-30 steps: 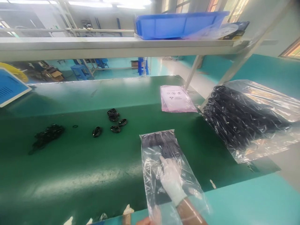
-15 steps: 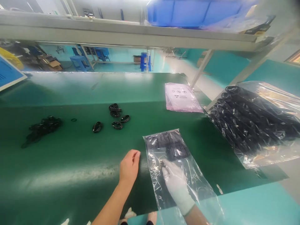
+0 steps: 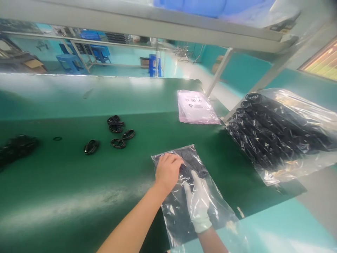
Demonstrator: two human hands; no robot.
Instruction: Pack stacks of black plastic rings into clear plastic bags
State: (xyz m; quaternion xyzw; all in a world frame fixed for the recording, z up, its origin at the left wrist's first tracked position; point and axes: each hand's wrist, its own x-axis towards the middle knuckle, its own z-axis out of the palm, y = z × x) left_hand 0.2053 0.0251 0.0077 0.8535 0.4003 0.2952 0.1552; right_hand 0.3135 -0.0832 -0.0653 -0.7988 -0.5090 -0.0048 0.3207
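Note:
A clear plastic bag (image 3: 171, 225) lies on the green table, with rows of thin black coiled items (image 3: 191, 156) at its far end. My bare left hand (image 3: 168, 170) rests on top of the bag, fingers bent and pressed together over the film beside the black items. My right hand (image 3: 198, 198), in a white glove, is inside the bag under the film. Its thumb and forefinger are spread, pointing at the near edge of the black items, and nothing shows between them.
Several coiled black cables (image 3: 118, 143) and a small black ring (image 3: 57, 138) lie to the left, near a dark pile (image 3: 19, 147). A pink printed bag (image 3: 197, 107) lies farther back. At right is a large bag of black bundles (image 3: 279, 137). A metal shelf beam (image 3: 131, 26) crosses above.
My left hand has moved right from the table onto the bag. Inside the bag, my right hand has spread its thumb and forefinger. The view has turned slightly right.

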